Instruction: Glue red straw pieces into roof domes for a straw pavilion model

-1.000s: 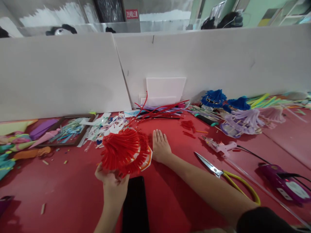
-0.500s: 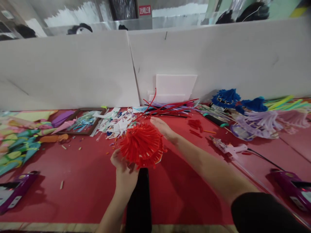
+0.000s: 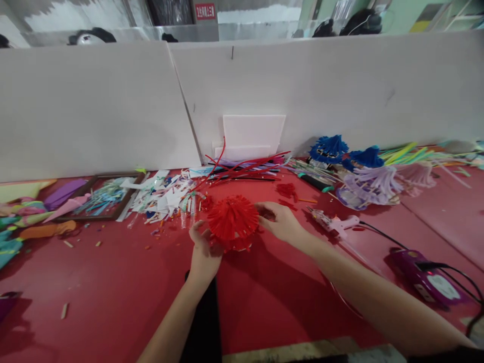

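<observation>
A red fringed, cone-shaped piece made of pipe cleaners (image 3: 233,218) is held above the red table, with a paler edge showing under its fringe. My left hand (image 3: 205,248) grips its lower left side, the fingertips partly hidden beneath it. At the right rim, my right hand (image 3: 279,221) has its fingers bent against the fringe, the thumb tucked below. Loose red pipe cleaners (image 3: 249,169) lie behind the piece. A small red bundle (image 3: 286,191) rests to the right of them.
To the right lie a pink glue gun (image 3: 336,224), a purple corded box (image 3: 427,277), blue fringed pieces (image 3: 328,149) and lilac ones (image 3: 372,184). Paper scraps (image 3: 164,196) and a brown frame (image 3: 123,214) sit left. A long black object (image 3: 204,322) is under my left forearm.
My right hand has come back from beyond the red piece to its right rim, its fingers now bent. The view has turned to the right.
</observation>
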A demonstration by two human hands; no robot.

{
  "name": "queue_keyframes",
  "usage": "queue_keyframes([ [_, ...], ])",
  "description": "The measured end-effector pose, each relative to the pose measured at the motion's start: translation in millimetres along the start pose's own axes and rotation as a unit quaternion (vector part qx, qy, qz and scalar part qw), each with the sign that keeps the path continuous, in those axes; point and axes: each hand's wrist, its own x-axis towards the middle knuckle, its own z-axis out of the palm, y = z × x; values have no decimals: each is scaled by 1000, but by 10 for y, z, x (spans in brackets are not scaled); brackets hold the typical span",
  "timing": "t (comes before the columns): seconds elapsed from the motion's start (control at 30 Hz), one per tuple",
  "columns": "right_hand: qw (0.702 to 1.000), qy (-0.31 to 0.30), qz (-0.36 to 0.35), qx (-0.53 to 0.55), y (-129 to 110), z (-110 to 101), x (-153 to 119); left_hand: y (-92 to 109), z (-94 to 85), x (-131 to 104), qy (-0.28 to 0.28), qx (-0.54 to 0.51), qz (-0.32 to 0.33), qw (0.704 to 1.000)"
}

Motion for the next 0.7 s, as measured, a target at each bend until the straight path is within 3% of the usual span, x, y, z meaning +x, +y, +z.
queue_keyframes([
  [0.17,1000,0,4,-27,59,69,0,-35,-51,-29,-19,31,20,999],
  [0.33,999,25,5,-37,144,-9,91,-62,-112,-58,-37,53,45,997],
  [0.5,999,38,-10,-26,53,33,651,-157,-116,-72,-58,62,70,994],
  [0.6,999,-14,-47,-9,-112,217,1089,-216,-101,-80,-67,68,81,992],
  [0.7,992,-75,-100,-14,-263,363,1354,-216,-104,-136,-61,83,95,990],
])
